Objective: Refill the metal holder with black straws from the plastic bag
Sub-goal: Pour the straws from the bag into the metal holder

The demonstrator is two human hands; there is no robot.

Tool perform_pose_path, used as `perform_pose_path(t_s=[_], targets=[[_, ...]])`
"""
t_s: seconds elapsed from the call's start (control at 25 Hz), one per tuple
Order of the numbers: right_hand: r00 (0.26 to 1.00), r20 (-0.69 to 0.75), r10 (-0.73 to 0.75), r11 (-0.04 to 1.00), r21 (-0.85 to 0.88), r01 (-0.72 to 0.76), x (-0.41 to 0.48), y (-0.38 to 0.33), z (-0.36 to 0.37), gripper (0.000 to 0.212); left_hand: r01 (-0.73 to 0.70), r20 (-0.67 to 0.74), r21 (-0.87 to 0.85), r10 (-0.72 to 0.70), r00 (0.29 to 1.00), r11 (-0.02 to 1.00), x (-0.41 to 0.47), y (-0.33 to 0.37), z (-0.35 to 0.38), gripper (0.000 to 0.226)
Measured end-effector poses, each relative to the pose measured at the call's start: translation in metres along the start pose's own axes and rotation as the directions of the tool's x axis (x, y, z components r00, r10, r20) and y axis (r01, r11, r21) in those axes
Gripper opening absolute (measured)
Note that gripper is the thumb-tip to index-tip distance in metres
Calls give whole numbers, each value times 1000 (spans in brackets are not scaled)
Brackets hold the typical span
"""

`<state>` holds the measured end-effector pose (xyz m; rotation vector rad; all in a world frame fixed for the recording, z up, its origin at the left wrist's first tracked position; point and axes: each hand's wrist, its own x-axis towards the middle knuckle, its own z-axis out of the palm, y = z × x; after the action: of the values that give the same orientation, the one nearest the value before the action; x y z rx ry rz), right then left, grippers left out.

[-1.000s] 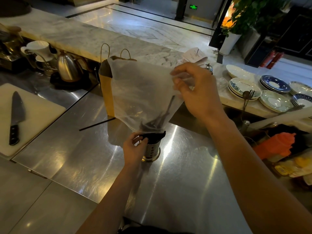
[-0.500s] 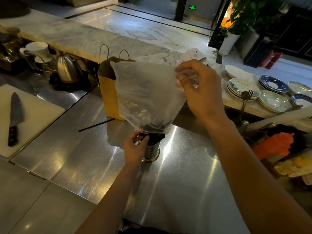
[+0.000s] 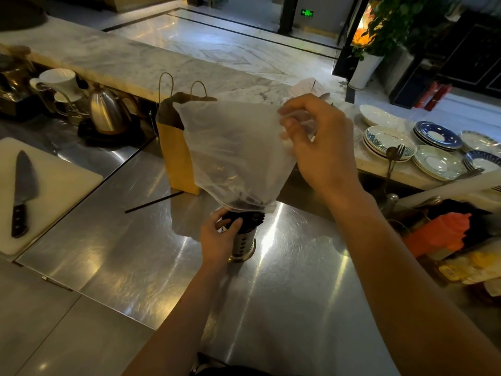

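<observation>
- A knife (image 3: 22, 192) lies on a white cutting board (image 3: 54, 191), well to the left of the left hand's fingers.
- A steel kettle (image 3: 105, 111) and a white dripper (image 3: 58, 82) stand behind that board, far from either hand.
- 1 loose black straw (image 3: 154, 202) lies flat on the steel counter (image 3: 135, 253), left of the left hand and beyond its fingertips.
- A brown paper bag (image 3: 176, 158) stands upright behind the straw, partly hidden by the plastic bag (image 3: 233, 147).
- The left hand (image 3: 217, 237) wraps the metal holder (image 3: 242, 244) from its left side, fingers curled shut around the rim where black straws (image 3: 248, 221) stick out.
- The holder stands upright on the counter, directly under the bag's narrowed lower end.
- The plastic bag hangs upside down, its mouth meeting the holder's top just above the left fingers; dark shapes show through its lower part.
- The right hand (image 3: 322, 147) holds the bag's upper corner, thumb and fingers pinched together on the plastic, well above the left hand.
- Stacked plates (image 3: 433, 147) with forks sit on the marble ledge to the right of the right hand.
</observation>
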<state>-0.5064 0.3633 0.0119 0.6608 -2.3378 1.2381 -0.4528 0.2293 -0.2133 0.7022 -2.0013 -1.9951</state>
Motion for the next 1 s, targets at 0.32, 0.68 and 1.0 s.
perform_pose_path(t_s=[0.32,0.68,1.0], targets=[[998,-58,18,1000,13,-18,0,-2,0,13,7,-9,-25,-7,1000,1000,2,0,2,27],[992,-117,49,997,57,-43,-2,-1,-1,13,-25,-18,-22,24,1000,999,-1,2,1,24],[923,-277,266,957,194,-217,-5,25,-13,12,-135,24,65,134,991,989,2,15,8,22]])
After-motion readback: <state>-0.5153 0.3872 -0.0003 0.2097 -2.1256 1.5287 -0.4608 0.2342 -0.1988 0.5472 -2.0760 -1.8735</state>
